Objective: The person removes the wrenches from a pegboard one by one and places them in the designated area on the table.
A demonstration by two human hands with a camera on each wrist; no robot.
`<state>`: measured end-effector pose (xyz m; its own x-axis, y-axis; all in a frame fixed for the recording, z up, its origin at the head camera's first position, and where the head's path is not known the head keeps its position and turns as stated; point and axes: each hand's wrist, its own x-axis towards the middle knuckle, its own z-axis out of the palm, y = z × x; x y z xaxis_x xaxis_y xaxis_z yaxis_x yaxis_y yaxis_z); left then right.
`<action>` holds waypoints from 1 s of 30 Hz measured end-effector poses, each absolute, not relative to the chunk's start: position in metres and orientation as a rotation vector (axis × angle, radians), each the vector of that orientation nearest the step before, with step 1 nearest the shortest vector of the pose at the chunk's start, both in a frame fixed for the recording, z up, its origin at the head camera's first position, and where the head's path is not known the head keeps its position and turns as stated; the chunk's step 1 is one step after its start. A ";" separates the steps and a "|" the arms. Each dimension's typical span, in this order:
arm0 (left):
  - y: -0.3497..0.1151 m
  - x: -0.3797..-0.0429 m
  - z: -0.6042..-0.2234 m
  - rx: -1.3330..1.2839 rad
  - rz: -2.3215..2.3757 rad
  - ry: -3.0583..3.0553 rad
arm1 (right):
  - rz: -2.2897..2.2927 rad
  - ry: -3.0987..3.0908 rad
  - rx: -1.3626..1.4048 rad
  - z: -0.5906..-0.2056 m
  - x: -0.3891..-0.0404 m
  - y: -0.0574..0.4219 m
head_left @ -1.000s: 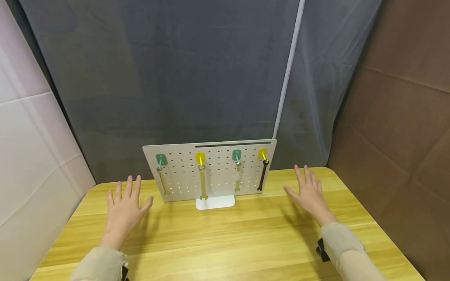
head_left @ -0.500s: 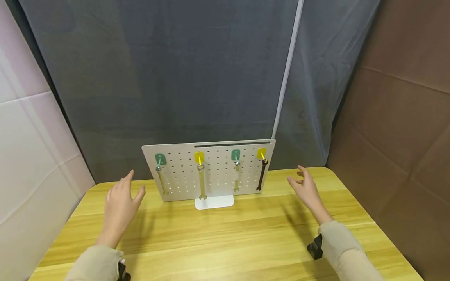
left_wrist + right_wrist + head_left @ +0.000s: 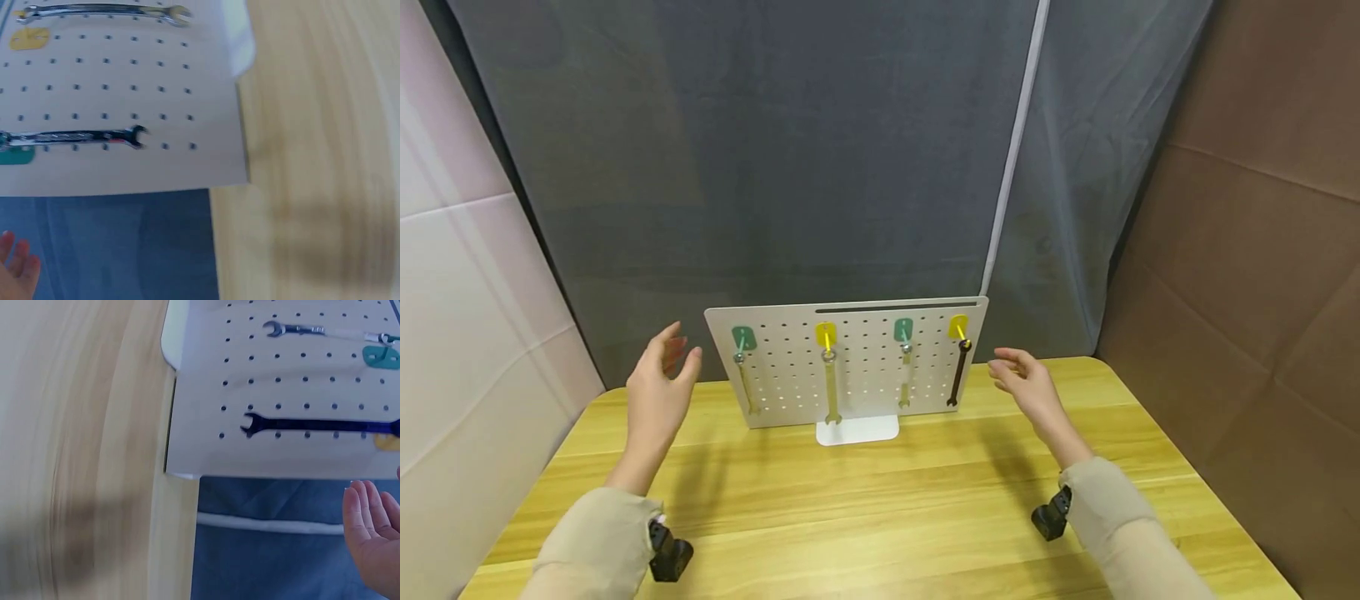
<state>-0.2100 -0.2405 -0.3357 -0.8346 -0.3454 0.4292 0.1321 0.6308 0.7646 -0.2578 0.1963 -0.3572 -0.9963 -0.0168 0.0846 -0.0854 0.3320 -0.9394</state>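
Note:
A white pegboard (image 3: 868, 371) stands on the table, with several wrenches hanging from green and yellow hooks. My left hand (image 3: 657, 396) hovers left of the board, fingers loosely bent and holding nothing; nearest to it is a thin silver wrench (image 3: 747, 387) on a green hook (image 3: 744, 337). Close to the board's right edge is my right hand (image 3: 1033, 392), also holding nothing, near a black wrench (image 3: 959, 375) on a yellow hook (image 3: 958, 326). Between these hang a larger silver wrench (image 3: 831, 392) and a short wrench with a clear middle (image 3: 906, 375).
The board's white foot (image 3: 857, 430) lies on the wood-grain table (image 3: 865, 517). A dark grey curtain (image 3: 850, 150) hangs behind, a white cloth (image 3: 467, 292) at the left and a brown one (image 3: 1247, 292) at the right. Black cameras (image 3: 1051, 513) sit at both wrists.
Both hands have gone from flat, spread fingers to loosely bent ones. The left hand has risen slightly; the right has moved left toward the board. The wrenches have stayed in place.

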 end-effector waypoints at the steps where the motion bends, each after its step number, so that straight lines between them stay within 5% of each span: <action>1: -0.240 -0.212 -0.333 0.169 -1.155 -2.298 | 1.782 -2.509 0.102 -0.357 -0.258 0.194; 30: -0.223 -0.235 -0.311 0.167 -1.250 -2.351 | 1.708 -2.578 0.107 -0.372 -0.267 0.161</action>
